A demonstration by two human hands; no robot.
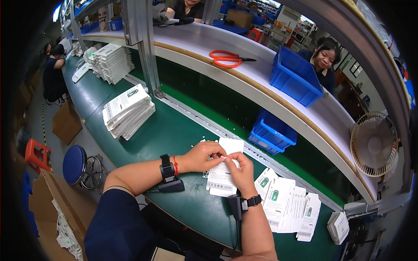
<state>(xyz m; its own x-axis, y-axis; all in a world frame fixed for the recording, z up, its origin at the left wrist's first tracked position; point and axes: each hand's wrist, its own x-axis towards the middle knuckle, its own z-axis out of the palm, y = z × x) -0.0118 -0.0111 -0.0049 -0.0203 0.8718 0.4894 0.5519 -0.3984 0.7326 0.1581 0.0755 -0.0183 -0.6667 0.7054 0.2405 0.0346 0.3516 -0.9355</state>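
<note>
My left hand [201, 157] and my right hand [241, 172] meet over a flat white printed carton [221, 177] on the green bench. Thumbs and fingers of both are closed in a pinch, their tips almost touching. A small white bit seems to be between them, too small to name. The carton's middle is partly covered by my fingers, while its lower end and a white panel beyond my fingertips show. Right of my right hand lies a fanned row of white cartons [278, 201] with green print.
Stacked white cartons [126, 106] stand at left, a taller pile [109, 61] behind. Blue bins [272, 132] sit beyond the bench rail; another blue bin [296, 78] and orange-handled scissors [227, 58] are on the raised shelf. A fan [374, 143] stands right. Co-workers sit opposite.
</note>
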